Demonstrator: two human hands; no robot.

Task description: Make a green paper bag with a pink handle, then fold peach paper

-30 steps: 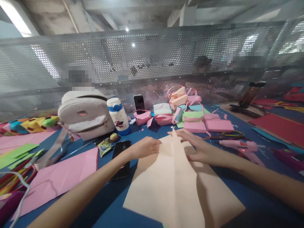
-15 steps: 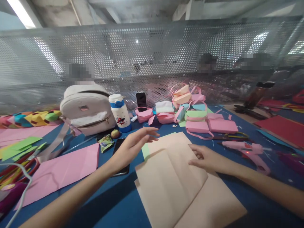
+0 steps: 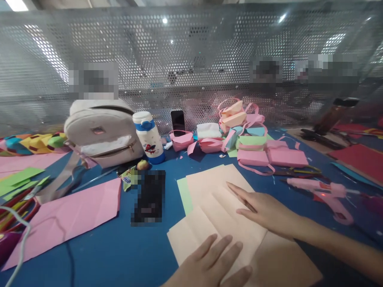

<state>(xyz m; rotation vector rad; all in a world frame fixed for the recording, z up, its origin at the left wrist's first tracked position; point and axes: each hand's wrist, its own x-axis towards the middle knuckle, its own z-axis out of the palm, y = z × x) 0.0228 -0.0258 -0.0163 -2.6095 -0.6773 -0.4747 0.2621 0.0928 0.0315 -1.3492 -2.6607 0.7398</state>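
A creased sheet of peach paper [image 3: 197, 229] lies over other peach sheets [image 3: 209, 175], with a green sheet [image 3: 184, 193] showing at their left edge. My left hand [image 3: 212, 259] is spread with fingers apart over the creased sheet's near part; the wrist is cut off by the bottom of the view. On the sheet's right side rests my right hand [image 3: 266, 209], open, its index finger stretched along the paper and its thumb apart. Its other fingers are partly hidden. Neither hand holds anything.
Behind the paper stand small pink paper bags [image 3: 255, 157], a spouted bottle [image 3: 149, 137] and a white backpack [image 3: 101, 135]. A pink glue gun [image 3: 321, 187] lies right. Pink paper [image 3: 80, 211] and a dark phone [image 3: 149, 197] are left. A perforated metal panel [image 3: 191, 59] borders the table.
My left hand has come down from above the papers' far left onto the near part of the creased sheet, fingers spread. My right hand's index finger has stretched out farther. The view has tilted down.
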